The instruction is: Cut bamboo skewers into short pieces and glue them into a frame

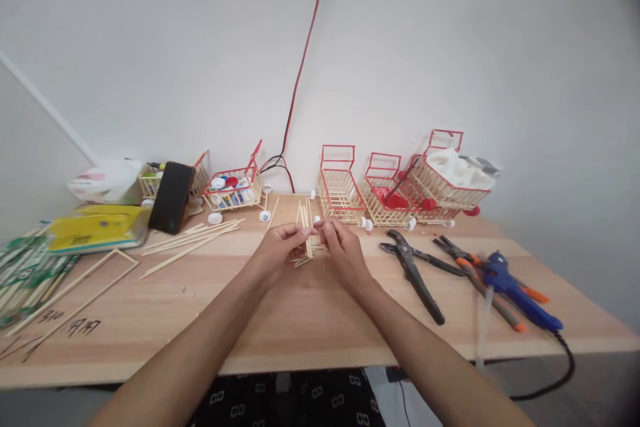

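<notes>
Front edge of counter (320, 369) runs across the bottom of frame; plain wood shows between the forearms. Handwritten digits (75, 321) on the wood, lower left: first group looks like "310", second has 1s and 7s, can't read it for sure. Blue glue gun (520, 293) at right, nozzle end toward upper left, cord over the front edge. Orange-grey pliers (487, 293) beside it; black-handled pliers (415, 270) left of those, handles splayed, taking up the room right of the right forearm.

Wooden sticks (307, 213) at frame centre, long axis up-down in frame, far ends at the top, near ends just between the hands; shorter pieces lie crosswise under them. Left hand (277, 250) pinches the sticks, thumb against fingers. Right hand (345, 253) has fingertips drawn together just right of them; can't tell if it grips anything.

Left of the hands: more bare wood, then bent stick frame (65, 291), corner toward upper right. Green-white wrapped bundles (30, 273) at left edge, print too blurred. Loose sticks (193, 240) slant toward upper right. Yellow pack (97, 227) has dark lettering, illegible. Phone (173, 197) leans beside it, screen dark.

Far side: red-trimmed stick carts (453, 193) line the wall (430, 47).
</notes>
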Demonstrator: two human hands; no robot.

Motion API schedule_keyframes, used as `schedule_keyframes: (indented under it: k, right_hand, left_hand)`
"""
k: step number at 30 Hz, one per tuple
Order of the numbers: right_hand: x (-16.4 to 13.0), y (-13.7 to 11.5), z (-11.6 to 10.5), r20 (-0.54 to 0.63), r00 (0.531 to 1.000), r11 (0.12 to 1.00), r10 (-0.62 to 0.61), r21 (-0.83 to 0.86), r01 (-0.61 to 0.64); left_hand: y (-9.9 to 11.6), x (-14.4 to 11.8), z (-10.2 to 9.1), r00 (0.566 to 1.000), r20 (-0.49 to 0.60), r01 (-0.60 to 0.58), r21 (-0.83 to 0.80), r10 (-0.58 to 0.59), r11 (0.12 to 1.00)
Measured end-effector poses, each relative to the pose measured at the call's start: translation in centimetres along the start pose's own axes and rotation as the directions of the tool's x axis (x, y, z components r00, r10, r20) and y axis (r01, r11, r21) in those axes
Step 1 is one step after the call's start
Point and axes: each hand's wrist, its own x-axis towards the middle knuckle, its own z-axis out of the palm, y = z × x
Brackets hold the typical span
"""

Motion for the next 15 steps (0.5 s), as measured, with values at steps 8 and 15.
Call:
schedule_keyframes:
  k: [8, 15]
  right_hand:
    - [0.5, 0.0, 0.0, 0.091, 0.996, 0.998, -0.013, -0.06, 0.018]
    - [0.7, -0.4, -1.1, 0.099, 0.993, 0.988, 0.067, -0.144, -0.053]
  left_hand:
    - [-1.3, 0.2, 0.5, 1.0, 0.011, -0.009, 0.238, 0.006, 0.971]
    - [-1.0, -0.2, 1.2, 0.999, 0.005, 0.027, 0.49, -0.034, 0.871]
